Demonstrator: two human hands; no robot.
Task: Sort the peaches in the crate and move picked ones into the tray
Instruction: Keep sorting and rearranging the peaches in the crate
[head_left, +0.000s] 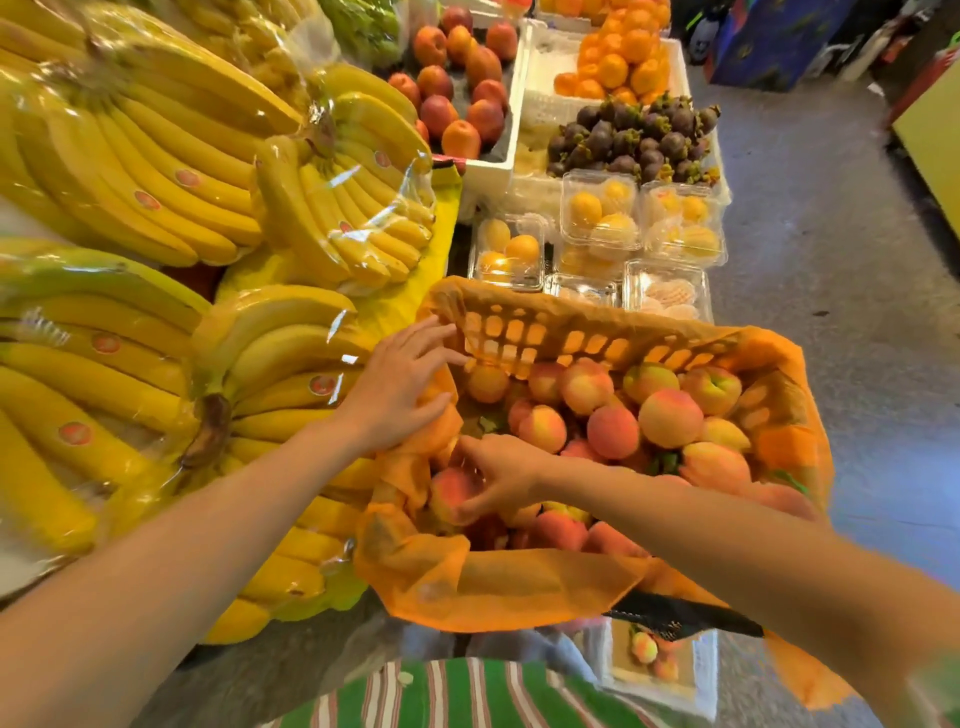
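Note:
An orange crate (582, 338) lined with orange mesh cloth holds several pink-yellow peaches (670, 418). My right hand (501, 473) reaches into its near-left corner, fingers curled around a reddish peach (449, 493). My left hand (400, 387) rests on the crate's left rim with fingers spread, pressing on the orange cloth (415, 519). A white tray (660, 660) with a few peaches sits low, below the crate's near edge, partly hidden by the cloth.
Wrapped banana bunches (156, 171) fill the left side, close against the crate. Beyond it stand clear boxes of yellow fruit (597, 213), mangosteens (634, 140), oranges (623, 57) and nectarines (457, 88). A grey floor aisle (831, 249) runs along the right.

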